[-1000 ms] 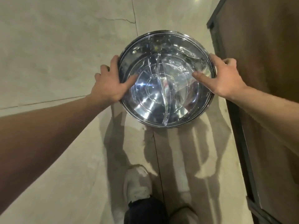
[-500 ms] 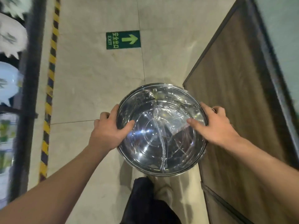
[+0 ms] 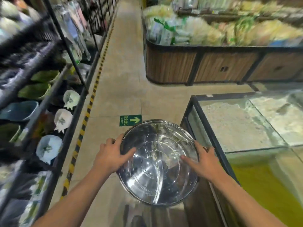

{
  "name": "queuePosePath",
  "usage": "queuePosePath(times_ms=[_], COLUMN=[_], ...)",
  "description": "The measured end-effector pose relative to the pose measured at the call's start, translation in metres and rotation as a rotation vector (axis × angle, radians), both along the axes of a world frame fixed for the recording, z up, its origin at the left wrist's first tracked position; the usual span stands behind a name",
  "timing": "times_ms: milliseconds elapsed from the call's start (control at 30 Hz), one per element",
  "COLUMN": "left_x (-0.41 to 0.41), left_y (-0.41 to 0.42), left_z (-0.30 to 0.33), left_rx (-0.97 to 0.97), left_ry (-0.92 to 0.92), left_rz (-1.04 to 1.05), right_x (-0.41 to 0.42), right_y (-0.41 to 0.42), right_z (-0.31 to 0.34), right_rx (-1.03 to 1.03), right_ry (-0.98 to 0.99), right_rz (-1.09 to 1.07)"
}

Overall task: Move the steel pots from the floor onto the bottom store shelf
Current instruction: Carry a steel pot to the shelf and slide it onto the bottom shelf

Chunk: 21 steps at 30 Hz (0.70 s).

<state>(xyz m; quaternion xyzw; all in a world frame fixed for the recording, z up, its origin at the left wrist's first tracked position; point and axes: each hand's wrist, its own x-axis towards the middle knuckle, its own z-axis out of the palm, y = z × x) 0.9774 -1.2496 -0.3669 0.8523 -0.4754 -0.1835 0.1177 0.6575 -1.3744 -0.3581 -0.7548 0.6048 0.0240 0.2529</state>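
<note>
A person holds a wide steel pot [image 3: 158, 163] in the lower centre of the frame, lifted clear of the tiled floor [image 3: 126, 79] and seen from straight above, so its shiny inside and a curved divider down the middle show. The left hand [image 3: 111, 156] grips the pot's left rim, its fingers [image 3: 113, 141] curled over the outside edge and the thumb lying inside the bowl. The right hand [image 3: 202, 163] grips the right rim the same way, thumb pointing inward across the metal. Both hands are clamped on the pot, with bare forearms reaching in from the bottom corners. Just above the pot in the frame a green exit sign [image 3: 130, 120] with an arrow is stuck to the floor. Down the left side runs a dark store shelf [image 3: 65, 138] holding blurred pale and green goods, edged on the floor by a yellow-and-black striped line [image 3: 85, 118]. At the right stands a glass tank [image 3: 246, 126], and in the upper right a wood-panelled display bin [image 3: 196, 66] piled with packaged goods, blurred by motion.
</note>
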Motion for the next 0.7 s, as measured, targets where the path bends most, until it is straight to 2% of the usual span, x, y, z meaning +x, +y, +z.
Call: queuePosePath(times_ms=[200,500,700], left_x=[-0.005,0.025,0.051], left_y=[0.019,0.043,0.068], left_z=[0.041,0.044,0.029], left_rx=[0.008,0.034,0.06], left_ry=[-0.026,-0.046,-0.001], left_rz=[0.0,-0.019,0.087], right_x=[0.001,0.033,0.071], right_y=[0.03,0.057,0.046], right_z=[0.032,0.038,0.026], right_rx=[-0.031,-0.019,-0.022], right_ry=[0.071,0.084,0.077], right_rz=[0.043,0.025,0.137])
